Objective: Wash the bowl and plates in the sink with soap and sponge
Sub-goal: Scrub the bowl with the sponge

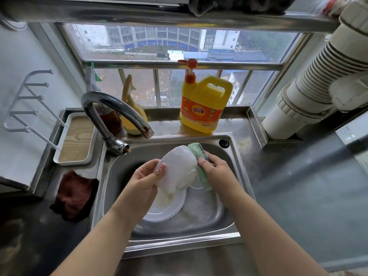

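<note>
A dark red cloth (74, 195) lies on the counter left of the steel sink (229, 216). Above the basin, the left hand (145, 181) grips a white bowl (177, 170), turned bottom up, while the right hand (216, 168) clasps a green sponge (198, 156) against its side. White plates (165, 208) lie stacked below. A yellow soap bottle (205, 104) stands behind.
</note>
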